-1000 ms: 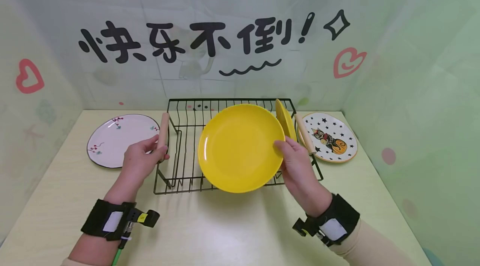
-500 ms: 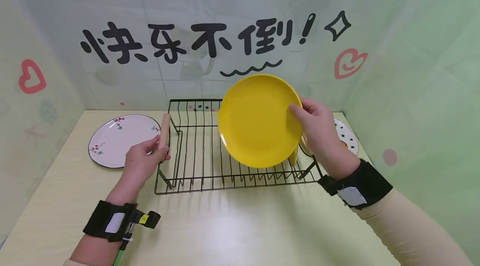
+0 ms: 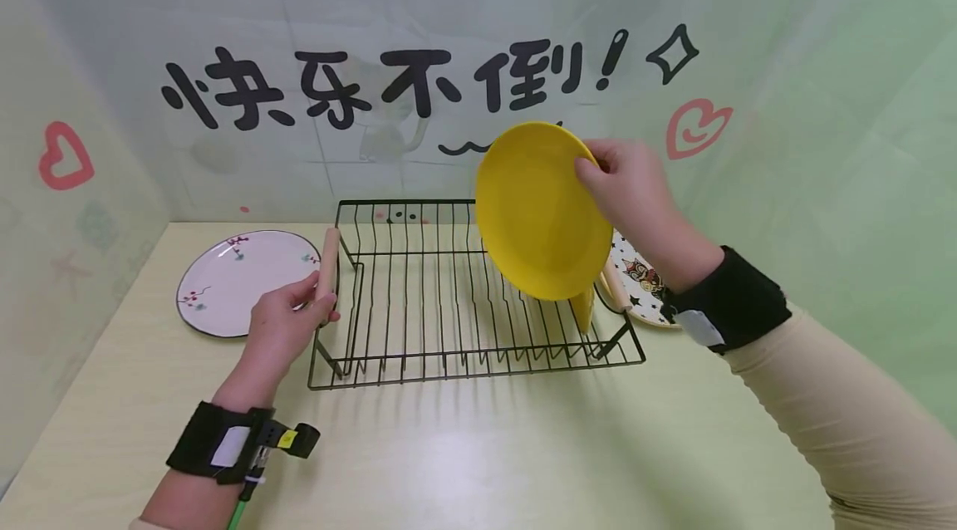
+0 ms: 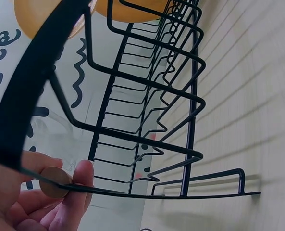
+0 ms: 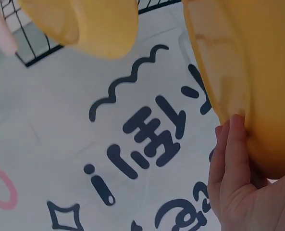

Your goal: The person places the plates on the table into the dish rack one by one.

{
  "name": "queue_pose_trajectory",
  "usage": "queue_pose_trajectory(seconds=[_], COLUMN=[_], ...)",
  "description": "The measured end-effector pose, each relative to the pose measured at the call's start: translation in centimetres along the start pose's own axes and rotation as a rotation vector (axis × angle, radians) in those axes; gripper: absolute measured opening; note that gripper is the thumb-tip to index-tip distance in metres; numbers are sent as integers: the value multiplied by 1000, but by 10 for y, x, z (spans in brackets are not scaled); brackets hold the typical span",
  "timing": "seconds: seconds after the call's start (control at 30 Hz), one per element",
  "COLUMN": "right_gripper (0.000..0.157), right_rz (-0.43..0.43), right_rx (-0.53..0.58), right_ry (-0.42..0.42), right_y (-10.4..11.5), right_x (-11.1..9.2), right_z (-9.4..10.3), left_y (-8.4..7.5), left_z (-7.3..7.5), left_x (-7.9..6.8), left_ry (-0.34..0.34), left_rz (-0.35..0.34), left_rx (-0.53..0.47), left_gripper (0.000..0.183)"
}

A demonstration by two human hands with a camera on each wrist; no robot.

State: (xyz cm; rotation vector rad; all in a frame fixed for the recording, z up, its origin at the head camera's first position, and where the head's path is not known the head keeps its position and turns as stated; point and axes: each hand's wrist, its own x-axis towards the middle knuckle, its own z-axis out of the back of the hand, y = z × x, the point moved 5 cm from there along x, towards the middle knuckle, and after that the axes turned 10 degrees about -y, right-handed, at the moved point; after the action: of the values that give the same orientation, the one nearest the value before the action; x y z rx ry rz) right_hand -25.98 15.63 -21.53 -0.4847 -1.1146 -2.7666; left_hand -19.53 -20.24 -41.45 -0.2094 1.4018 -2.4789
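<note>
My right hand (image 3: 631,193) pinches a yellow plate (image 3: 544,214) by its right rim, thumb on the near face and fingers behind. Held tilted, the plate hangs above the right part of a black wire dish rack (image 3: 419,354). A second yellow plate (image 3: 582,312) stands in the rack's right end, mostly hidden behind the held one; the right wrist view shows this standing plate (image 5: 101,29) more fully. My left hand (image 3: 287,318) grips the rack's left wooden handle (image 3: 327,264), whose round end (image 4: 55,182) shows between the fingers in the left wrist view.
A white plate with floral sprigs (image 3: 247,281) lies on the table left of the rack. To the right, a star-patterned plate (image 3: 635,297) is partly covered by my right arm. A printed cloth wall (image 3: 299,164) rises behind the rack.
The right hand has lifted the yellow plate up and to the right from in front of the rack, turning it more edge-on. My left hand stays on the handle.
</note>
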Motion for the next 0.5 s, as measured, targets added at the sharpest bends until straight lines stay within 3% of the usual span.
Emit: queue_pose_trajectory(seconds=[0.3,0.5], right_gripper=[24,23], right_rz=[114,90], right_rx=[-283,-420], right_ry=[81,168], right_y=[18,25], right_x=[17,27], right_z=[-6,-17], left_y=[0,1], left_z=[0,2], left_x=[-1,1], left_ry=[1,0], left_rz=[-37,-46], left_rx=[18,22], left_gripper=[61,61])
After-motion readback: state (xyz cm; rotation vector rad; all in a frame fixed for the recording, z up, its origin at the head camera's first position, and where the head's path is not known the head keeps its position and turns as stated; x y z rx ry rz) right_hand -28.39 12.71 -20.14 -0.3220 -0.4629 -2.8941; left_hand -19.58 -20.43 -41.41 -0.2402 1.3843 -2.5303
